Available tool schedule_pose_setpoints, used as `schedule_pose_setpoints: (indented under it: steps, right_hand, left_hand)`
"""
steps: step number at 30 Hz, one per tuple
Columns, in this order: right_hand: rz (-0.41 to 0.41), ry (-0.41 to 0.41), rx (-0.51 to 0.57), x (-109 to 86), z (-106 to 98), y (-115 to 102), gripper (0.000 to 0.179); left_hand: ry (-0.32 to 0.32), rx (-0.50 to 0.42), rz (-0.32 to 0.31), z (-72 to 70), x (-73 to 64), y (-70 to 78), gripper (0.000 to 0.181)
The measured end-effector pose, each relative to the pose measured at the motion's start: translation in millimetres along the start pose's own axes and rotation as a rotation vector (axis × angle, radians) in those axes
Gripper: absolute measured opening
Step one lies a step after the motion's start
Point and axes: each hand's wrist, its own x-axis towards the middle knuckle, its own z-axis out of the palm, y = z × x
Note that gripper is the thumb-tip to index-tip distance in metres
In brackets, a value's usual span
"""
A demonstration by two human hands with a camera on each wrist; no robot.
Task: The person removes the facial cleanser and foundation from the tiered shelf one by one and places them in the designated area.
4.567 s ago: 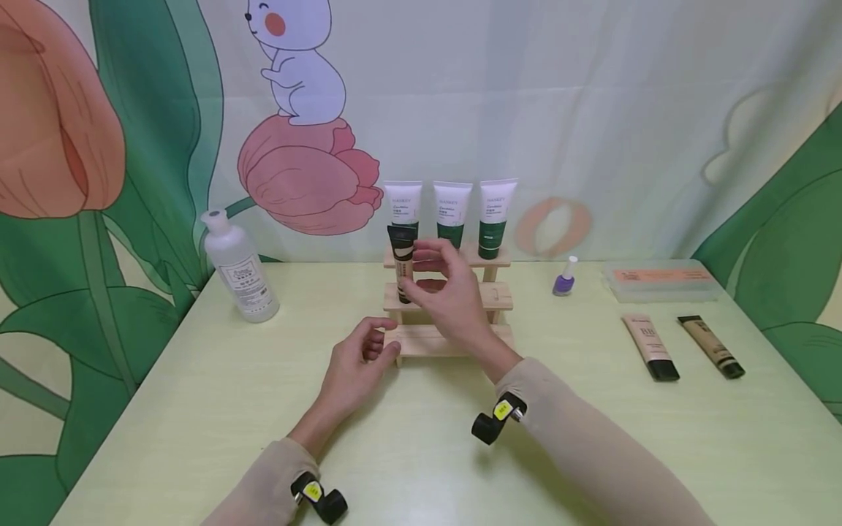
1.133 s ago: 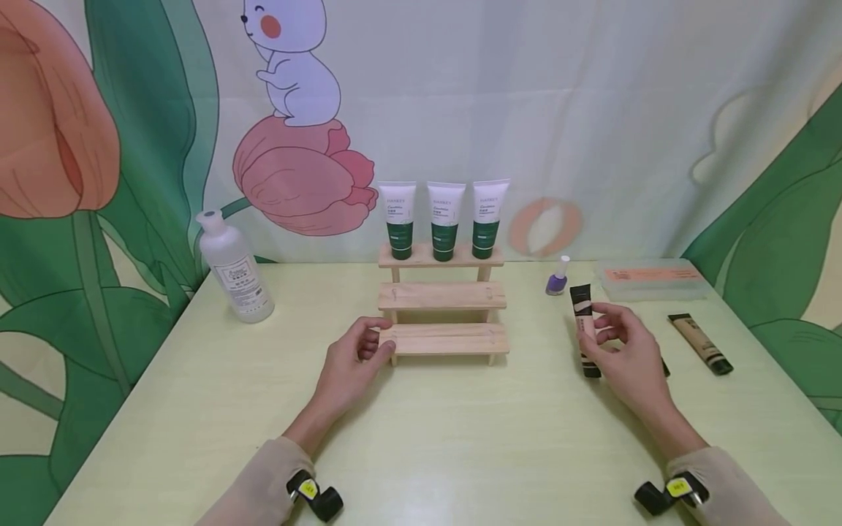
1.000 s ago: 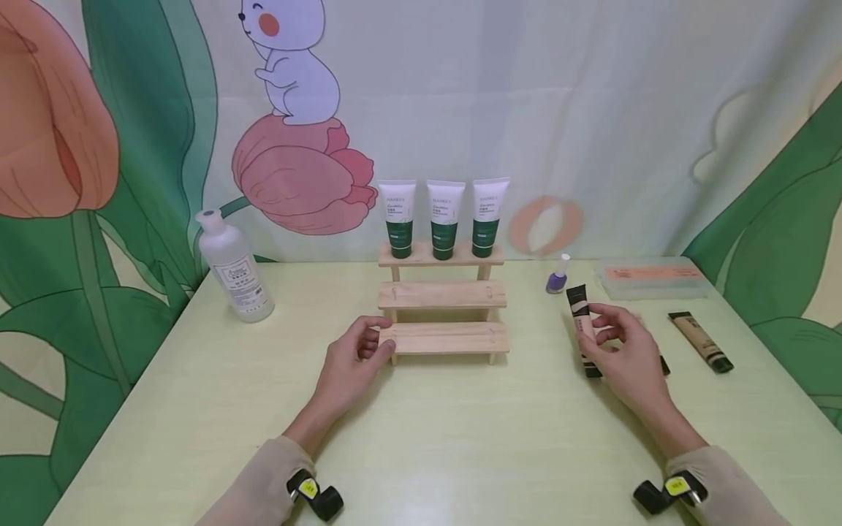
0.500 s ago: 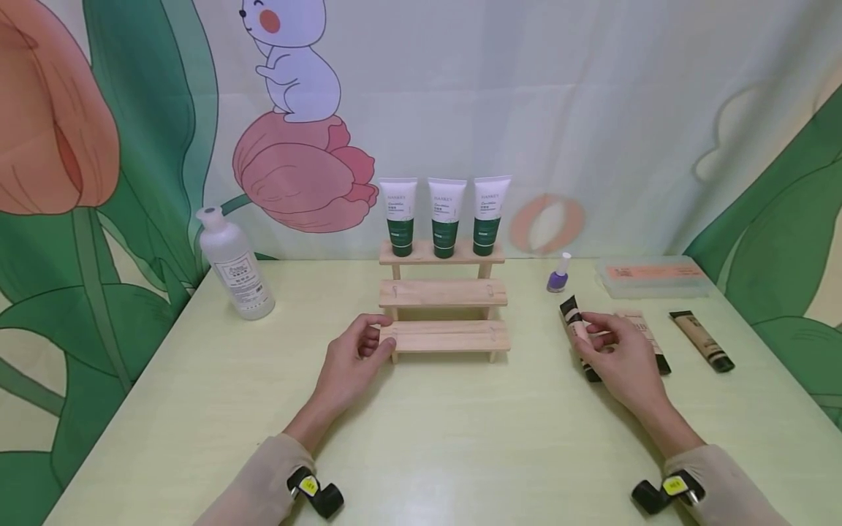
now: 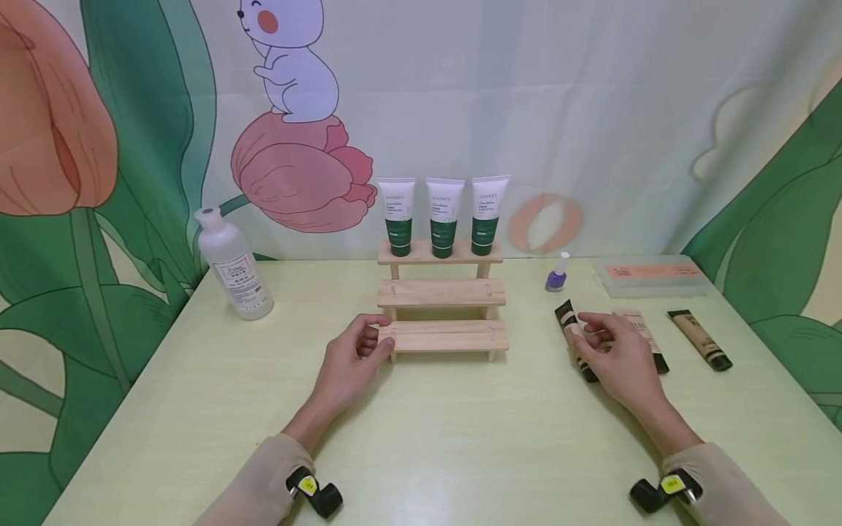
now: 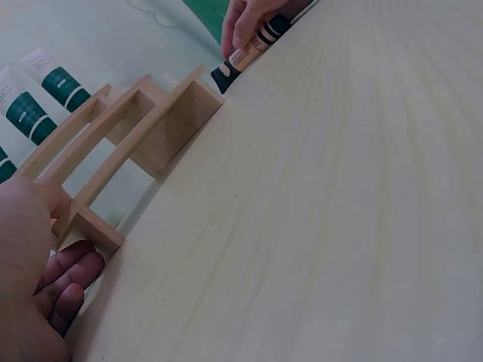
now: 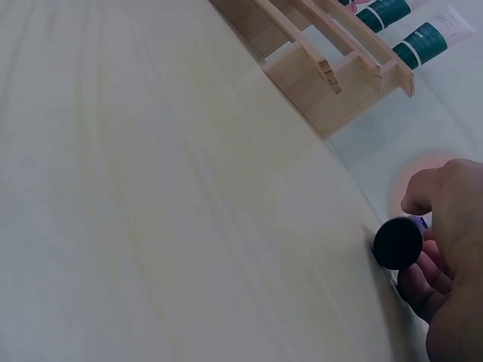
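A three-step wooden display stand [image 5: 442, 294] stands mid-table. My left hand [image 5: 351, 359] grips the left end of its lowest step, thumb against the front edge; the left wrist view shows the other fingers curled beneath. To the right, my right hand [image 5: 621, 358] pinches a beige cosmetic tube [image 5: 579, 354] with black ends between thumb and fingers. The tube slants low at the tabletop, its black crimped end pointing away. In the right wrist view its round black cap [image 7: 398, 243] faces the camera. Three white-and-green cream tubes [image 5: 444, 219] stand upright on the top step.
Beside the right hand lie a pink BB cream tube [image 5: 639, 321] and a tan tube with black ends [image 5: 700, 341]. Behind them are a purple nail polish bottle [image 5: 556, 280] and a clear plastic case [image 5: 651, 285]. A white bottle [image 5: 235, 272] stands at the left.
My right hand has carried the beige tube from the middle step to the table's right side. Over the last second the tube tips from upright to lying low. The left hand stays put.
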Motion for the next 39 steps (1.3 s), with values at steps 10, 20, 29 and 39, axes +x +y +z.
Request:
schedule_pose_setpoints:
  steps: [10,20,29,39]
  right_hand:
    - [0.041,0.076,0.014,4.5,-16.9,-3.5,0.049]
    - [0.045,0.152,0.109,20.9,-25.1,-12.6,0.05]
    - [0.002,0.08,0.31,47.1,-15.2,-54.3,0.059]
    - [-0.133,0.127,0.586,88.5,14.9,-101.0,0.058]
  left_hand:
    - [0.001,-0.005,-0.001,0.3,0.6,-0.5,0.031]
    - [0.004,0.003,-0.005,-0.8,0.5,-0.3,0.031]
    - [0.004,0.009,-0.007,-2.7,0.8,-2.1,0.031]
    - [0.003,-0.002,-0.008,0.3,1.5,-2.0,0.03]
